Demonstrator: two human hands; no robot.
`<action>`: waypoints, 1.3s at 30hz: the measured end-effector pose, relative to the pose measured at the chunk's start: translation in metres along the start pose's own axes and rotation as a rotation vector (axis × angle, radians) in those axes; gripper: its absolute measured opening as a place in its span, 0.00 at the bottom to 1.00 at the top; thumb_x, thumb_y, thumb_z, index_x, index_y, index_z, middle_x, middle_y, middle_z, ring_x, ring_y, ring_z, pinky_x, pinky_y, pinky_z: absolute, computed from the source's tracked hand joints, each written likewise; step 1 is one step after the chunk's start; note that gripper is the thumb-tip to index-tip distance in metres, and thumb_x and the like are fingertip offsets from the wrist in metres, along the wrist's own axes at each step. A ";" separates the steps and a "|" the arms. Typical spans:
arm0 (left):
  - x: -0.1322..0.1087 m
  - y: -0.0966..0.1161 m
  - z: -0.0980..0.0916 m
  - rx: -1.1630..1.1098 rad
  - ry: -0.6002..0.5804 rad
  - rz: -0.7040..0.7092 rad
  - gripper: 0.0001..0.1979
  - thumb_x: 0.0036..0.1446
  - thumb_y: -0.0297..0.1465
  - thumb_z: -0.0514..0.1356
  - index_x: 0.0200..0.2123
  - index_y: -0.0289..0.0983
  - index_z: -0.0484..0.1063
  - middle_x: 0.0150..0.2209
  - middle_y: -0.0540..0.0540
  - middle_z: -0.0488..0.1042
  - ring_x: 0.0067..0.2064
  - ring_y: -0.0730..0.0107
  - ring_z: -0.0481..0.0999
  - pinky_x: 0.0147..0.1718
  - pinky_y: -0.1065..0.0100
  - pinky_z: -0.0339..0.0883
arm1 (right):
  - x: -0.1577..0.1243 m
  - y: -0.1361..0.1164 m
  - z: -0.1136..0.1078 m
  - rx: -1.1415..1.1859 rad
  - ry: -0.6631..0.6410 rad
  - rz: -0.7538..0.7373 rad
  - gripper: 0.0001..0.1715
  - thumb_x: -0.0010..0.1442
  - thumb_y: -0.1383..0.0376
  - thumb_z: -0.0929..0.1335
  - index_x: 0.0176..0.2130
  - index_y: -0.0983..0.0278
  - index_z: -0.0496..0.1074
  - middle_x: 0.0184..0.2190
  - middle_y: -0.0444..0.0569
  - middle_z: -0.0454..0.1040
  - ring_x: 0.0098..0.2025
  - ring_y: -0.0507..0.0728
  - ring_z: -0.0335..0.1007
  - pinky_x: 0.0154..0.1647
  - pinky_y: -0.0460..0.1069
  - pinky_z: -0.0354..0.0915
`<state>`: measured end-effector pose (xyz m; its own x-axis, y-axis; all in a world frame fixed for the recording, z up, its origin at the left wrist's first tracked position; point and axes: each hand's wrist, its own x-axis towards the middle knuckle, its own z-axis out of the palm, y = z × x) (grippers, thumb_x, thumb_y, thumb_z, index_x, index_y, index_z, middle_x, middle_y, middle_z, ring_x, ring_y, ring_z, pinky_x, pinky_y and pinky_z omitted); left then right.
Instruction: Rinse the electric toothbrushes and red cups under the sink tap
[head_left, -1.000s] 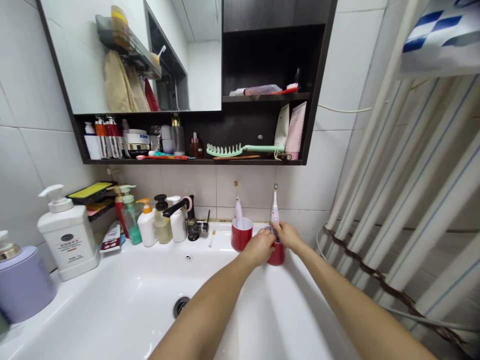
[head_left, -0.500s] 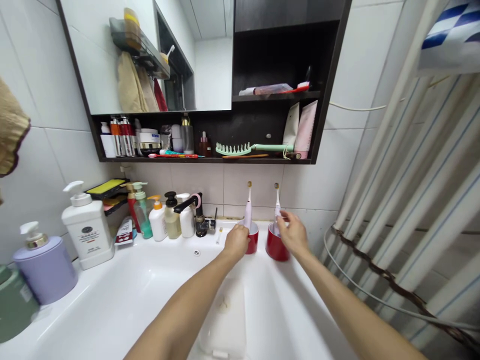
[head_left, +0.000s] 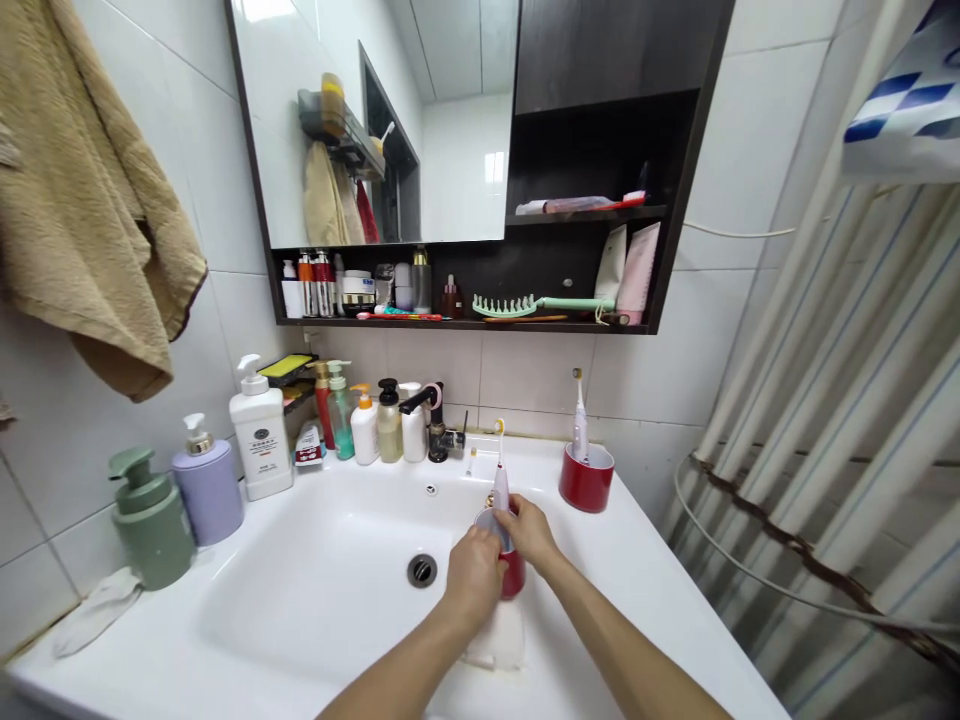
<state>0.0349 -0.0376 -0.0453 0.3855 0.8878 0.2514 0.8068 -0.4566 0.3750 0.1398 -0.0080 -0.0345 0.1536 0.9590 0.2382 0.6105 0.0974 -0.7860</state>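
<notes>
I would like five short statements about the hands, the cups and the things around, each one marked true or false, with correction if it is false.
1. The left hand holds the near red cup. True.
2. The right hand is far from this cup. False: its fingers are at the rim, beside the toothbrush.
3. The far red cup also has a toothbrush in it. True.
4. The green hairbrush lies in the sink. False: it lies on the cabinet's lower shelf.
5. The tap is black. True.
</notes>
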 end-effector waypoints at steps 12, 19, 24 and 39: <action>0.008 -0.009 -0.008 -0.955 0.343 -0.071 0.12 0.45 0.33 0.49 0.31 0.34 0.65 0.33 0.43 0.67 0.37 0.67 0.64 0.38 0.67 0.54 | -0.053 -0.044 -0.029 0.341 -0.090 -0.054 0.16 0.50 0.56 0.53 0.29 0.64 0.58 0.19 0.42 0.62 0.20 0.49 0.59 0.21 0.45 0.58; 0.022 -0.009 -0.019 -1.835 0.098 -0.343 0.13 0.39 0.38 0.54 0.22 0.32 0.60 0.16 0.50 0.65 0.20 0.75 0.65 0.24 0.70 0.57 | -0.082 -0.033 0.003 0.741 -0.496 0.283 0.13 0.48 0.56 0.57 0.26 0.64 0.57 0.20 0.41 0.60 0.16 0.45 0.54 0.16 0.42 0.55; 0.025 -0.022 -0.019 -1.880 0.113 -0.404 0.11 0.41 0.36 0.54 0.19 0.33 0.58 0.12 0.54 0.61 0.17 0.78 0.63 0.21 0.72 0.56 | -0.079 -0.029 0.006 0.604 -0.533 0.278 0.13 0.48 0.57 0.56 0.31 0.64 0.57 0.19 0.39 0.57 0.14 0.45 0.51 0.13 0.42 0.52; 0.026 -0.026 -0.023 -1.832 0.097 -0.513 0.10 0.45 0.33 0.50 0.19 0.34 0.56 0.12 0.53 0.60 0.16 0.79 0.63 0.21 0.73 0.56 | -0.082 -0.037 0.012 0.654 -0.489 0.339 0.14 0.46 0.54 0.58 0.27 0.63 0.55 0.17 0.38 0.56 0.13 0.44 0.51 0.12 0.42 0.50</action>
<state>0.0139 -0.0044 -0.0278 0.2219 0.9623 -0.1573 -0.6039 0.2623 0.7527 0.0949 -0.0869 -0.0317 -0.1947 0.9558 -0.2202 0.0027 -0.2240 -0.9746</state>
